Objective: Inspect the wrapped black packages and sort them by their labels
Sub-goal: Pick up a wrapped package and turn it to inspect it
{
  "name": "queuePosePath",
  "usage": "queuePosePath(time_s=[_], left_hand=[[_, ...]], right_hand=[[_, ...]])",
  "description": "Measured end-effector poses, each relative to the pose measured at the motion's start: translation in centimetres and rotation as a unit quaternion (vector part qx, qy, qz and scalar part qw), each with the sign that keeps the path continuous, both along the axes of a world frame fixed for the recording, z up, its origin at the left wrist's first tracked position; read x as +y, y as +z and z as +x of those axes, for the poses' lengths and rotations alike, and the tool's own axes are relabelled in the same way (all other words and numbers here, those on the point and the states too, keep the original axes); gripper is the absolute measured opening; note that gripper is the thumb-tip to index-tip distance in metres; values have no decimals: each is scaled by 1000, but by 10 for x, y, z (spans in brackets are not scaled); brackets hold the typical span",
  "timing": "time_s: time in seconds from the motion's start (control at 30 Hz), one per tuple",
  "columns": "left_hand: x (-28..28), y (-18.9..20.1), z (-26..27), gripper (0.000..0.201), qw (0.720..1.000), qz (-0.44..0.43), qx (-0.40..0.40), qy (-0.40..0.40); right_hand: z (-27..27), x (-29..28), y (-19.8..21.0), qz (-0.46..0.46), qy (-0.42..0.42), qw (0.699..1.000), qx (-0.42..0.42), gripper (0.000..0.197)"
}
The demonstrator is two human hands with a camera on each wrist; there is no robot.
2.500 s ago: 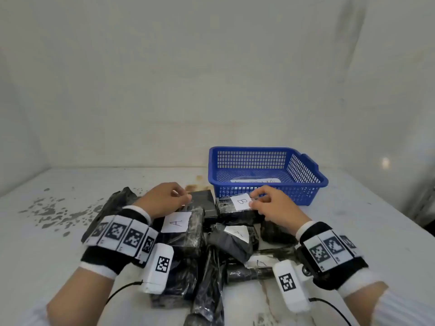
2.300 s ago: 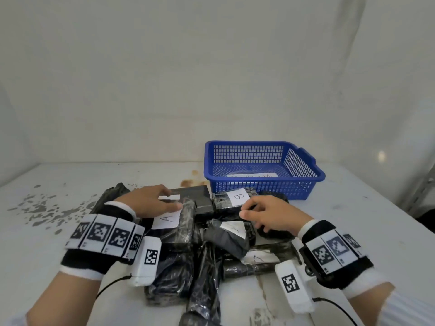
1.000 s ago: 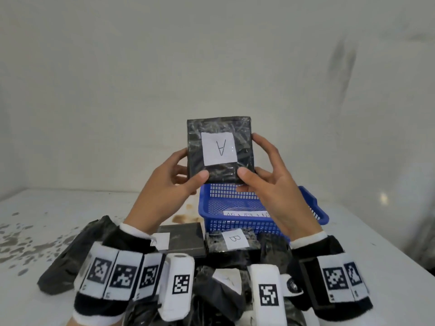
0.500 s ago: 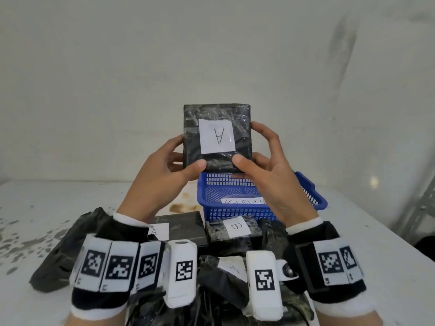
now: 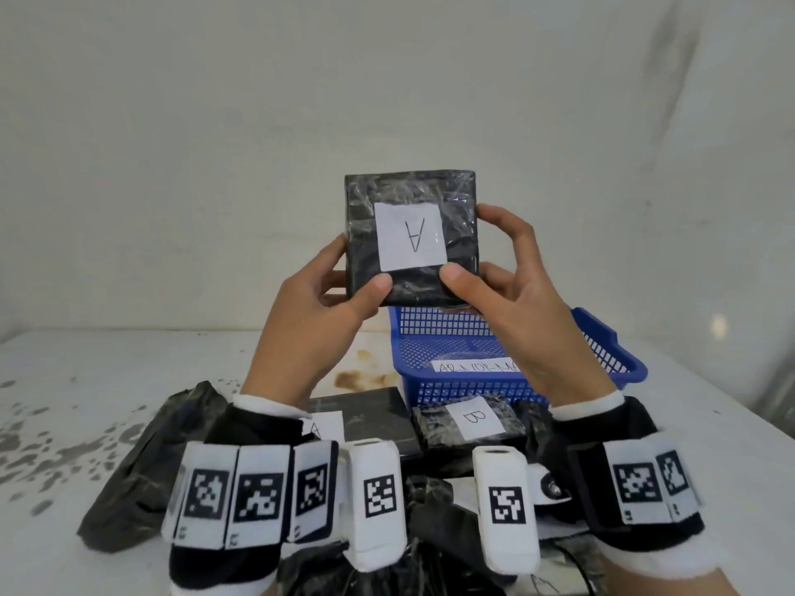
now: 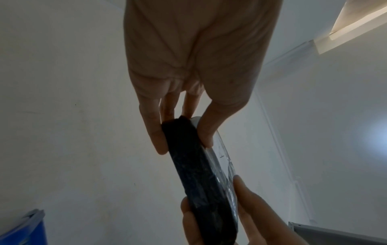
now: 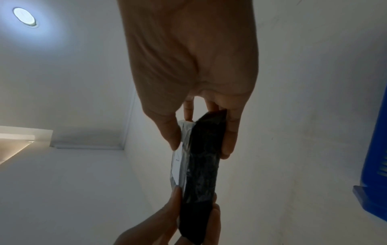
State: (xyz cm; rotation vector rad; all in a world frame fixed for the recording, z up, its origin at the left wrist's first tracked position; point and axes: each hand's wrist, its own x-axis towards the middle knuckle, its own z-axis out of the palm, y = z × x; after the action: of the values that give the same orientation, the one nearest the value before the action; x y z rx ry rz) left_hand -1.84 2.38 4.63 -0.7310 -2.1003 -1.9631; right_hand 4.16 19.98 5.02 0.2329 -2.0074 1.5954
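I hold a flat black wrapped package [image 5: 411, 195] upright in the air, its white label with an upside-down "A" [image 5: 411, 236] facing me. My left hand [image 5: 327, 303] pinches its lower left corner, thumb on the front and fingers behind. My right hand [image 5: 503, 294] pinches the lower right side the same way. Both wrist views show the package edge-on [image 6: 194, 165] [image 7: 203, 157] between thumb and fingers. On the table below lie several more black packages, one labelled "B" [image 5: 471, 421] and one labelled "A" [image 5: 365, 419].
A blue plastic basket [image 5: 611, 372] with a paper label lying inside stands on the white table [image 5: 86, 372] behind the pile, right of centre. A loose black bag [image 5: 142, 475] lies at the left of the pile. Grey stains mark the table's left side.
Both hands left the pile, picked up the package labelled A and raised it in front of me. Over the last second it has stayed held up, hardly moving.
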Motion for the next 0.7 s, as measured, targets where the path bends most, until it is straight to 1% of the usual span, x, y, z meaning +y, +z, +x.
queuePosePath(time_s=[0.13, 0.23, 0.37, 0.47, 0.6, 0.7], left_hand=[[-3, -2, 0, 60, 999, -43, 10, -23], [-3, 0, 3, 66, 999, -47, 20, -14], [2, 3, 9, 64, 997, -65, 39, -8], [3, 7, 16, 67, 996, -70, 54, 7], [8, 13, 30, 65, 993, -87, 76, 29], [14, 14, 37, 63, 989, -104, 98, 47]], right_hand=[[4, 1, 1, 3, -4, 1000, -3, 58], [5, 3, 2, 5, 6, 1000, 1, 60], [10, 7, 6, 20, -1, 1000, -8, 67], [16, 11, 10, 27, -6, 1000, -7, 67], [23, 13, 16, 20, -1, 1000, 17, 67], [28, 14, 19, 27, -30, 998, 45, 65]])
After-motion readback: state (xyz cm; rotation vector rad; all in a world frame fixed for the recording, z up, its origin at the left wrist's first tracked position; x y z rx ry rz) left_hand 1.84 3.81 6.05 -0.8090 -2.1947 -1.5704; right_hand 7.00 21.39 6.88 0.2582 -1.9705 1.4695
